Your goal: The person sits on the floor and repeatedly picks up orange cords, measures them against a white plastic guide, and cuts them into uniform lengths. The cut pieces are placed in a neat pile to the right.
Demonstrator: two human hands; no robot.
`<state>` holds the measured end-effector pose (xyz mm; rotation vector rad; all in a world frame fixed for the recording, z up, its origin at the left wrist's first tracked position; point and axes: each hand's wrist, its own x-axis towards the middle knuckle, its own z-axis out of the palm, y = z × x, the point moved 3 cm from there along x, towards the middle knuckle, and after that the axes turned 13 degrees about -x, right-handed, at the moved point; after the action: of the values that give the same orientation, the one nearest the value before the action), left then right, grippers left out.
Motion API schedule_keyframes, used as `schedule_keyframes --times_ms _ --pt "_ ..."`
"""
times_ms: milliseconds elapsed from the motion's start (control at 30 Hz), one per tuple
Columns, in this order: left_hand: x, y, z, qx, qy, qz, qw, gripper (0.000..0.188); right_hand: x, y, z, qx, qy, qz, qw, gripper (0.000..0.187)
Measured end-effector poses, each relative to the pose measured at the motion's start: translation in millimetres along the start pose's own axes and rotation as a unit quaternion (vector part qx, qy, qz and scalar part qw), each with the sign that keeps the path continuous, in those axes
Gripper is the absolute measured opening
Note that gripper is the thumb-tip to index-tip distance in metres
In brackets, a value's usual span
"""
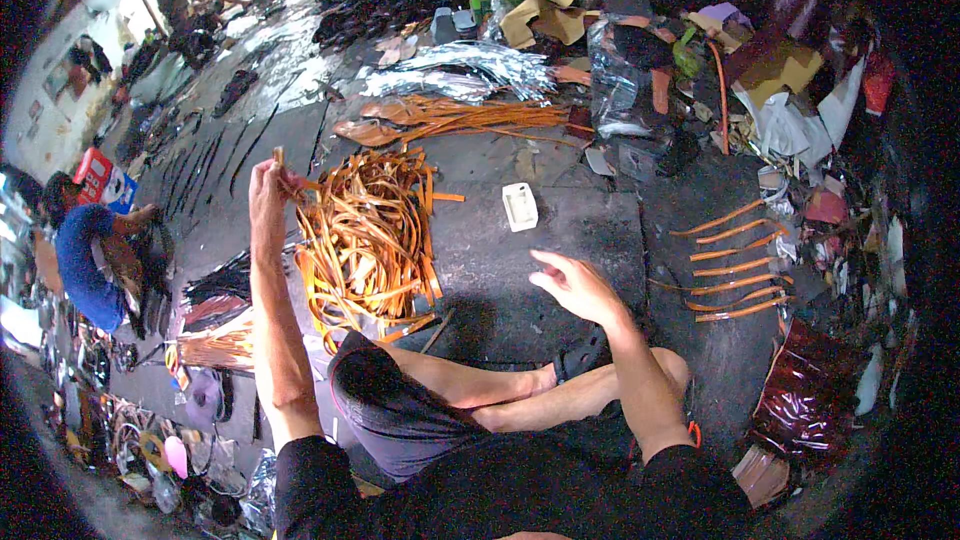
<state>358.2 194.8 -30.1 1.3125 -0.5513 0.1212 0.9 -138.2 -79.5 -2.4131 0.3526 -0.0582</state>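
Note:
My left hand (270, 185) is raised at the left edge of a tangled heap of glossy orange-brown strips (375, 230), which look like leather straps. Its fingers are closed on one strap, whose short end pokes up above them. Over the dark floor sheet, my right hand (580, 288) hangs with its fingers apart and nothing in it. A small white tray (519, 208) lies just beyond that hand; what it holds is too small to make out.
Several straps (735, 272) lie in a row at the right. Bundled brown strips (480, 120) and silvery strips (460, 72) lie farther back. Scraps and sheets (790, 120) crowd the far right. A person in blue (90, 265) sits at the left.

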Motion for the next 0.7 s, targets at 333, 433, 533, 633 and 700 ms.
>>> schedule_keyframes --times_ms 333,433,533,633,700 --pt "-101 54 138 0.236 -0.448 -0.111 0.855 0.016 76 -119 52 0.125 0.080 -0.226 0.963 0.051" --pt "-115 15 132 0.245 -0.447 -0.204 0.836 0.022 76 -76 79 0.230 -0.128 -0.146 0.954 0.040" --pt "-128 -38 110 0.192 -0.447 -0.240 0.840 0.021 55 -16 54 0.248 -0.246 -0.023 0.937 0.035" --pt "-143 -84 121 0.112 -0.454 -0.302 0.831 0.018 48 62 20 0.185 -0.191 -0.081 0.961 0.033" --pt "-146 -92 147 0.114 -0.458 -0.295 0.831 0.016 45 93 -11 0.149 -0.225 0.012 0.963 0.034"
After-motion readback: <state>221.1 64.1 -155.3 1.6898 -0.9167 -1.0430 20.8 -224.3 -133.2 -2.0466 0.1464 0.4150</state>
